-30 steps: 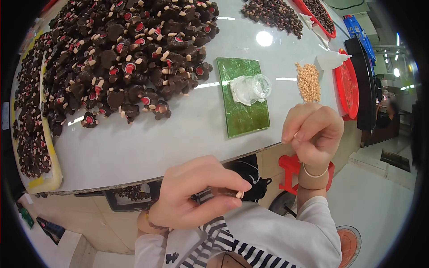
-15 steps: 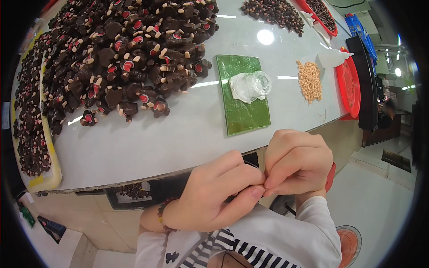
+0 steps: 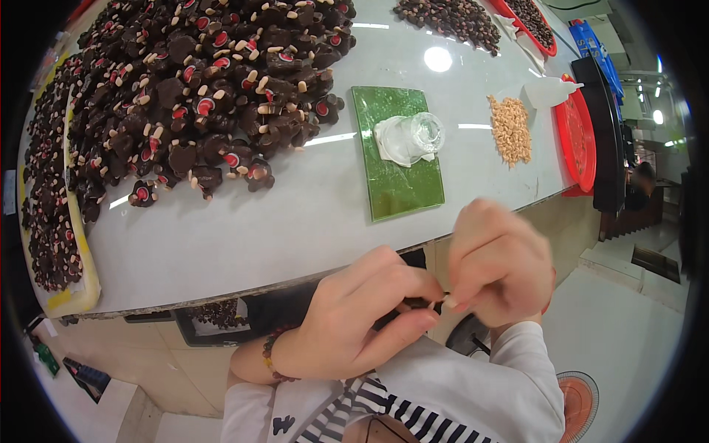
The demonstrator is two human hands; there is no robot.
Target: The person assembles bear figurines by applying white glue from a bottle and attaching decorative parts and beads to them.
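Just off the table's near edge, my left hand point(image 3: 369, 314) is closed with thumb and fingers around a small dark brown figure point(image 3: 416, 303); most of it is hidden in the grip. My right hand point(image 3: 498, 262), smeared by motion, is pinched right beside it. At its fingertips shows a tiny pale bit, too small to make out. Similar dark brown figures point(image 3: 185, 96) with pale limbs and red parts lie heaped on the left of the table. Ahead of my hands, a green board point(image 3: 402, 196) carries an upturned clear plastic cup point(image 3: 413, 139) on something white.
To the right of the board lie a pile of small pale pieces point(image 3: 509, 129), a white squeeze bottle point(image 3: 548, 93) and a red tray point(image 3: 574, 140). Small dark pieces point(image 3: 454, 22) are spread at the back. A yellow-edged tray point(image 3: 87, 284) of more figures stands far left.
My right hand has lifted slightly up and away from the left, opening a small gap between the fingertips. The dark figure in my left hand shows more now.
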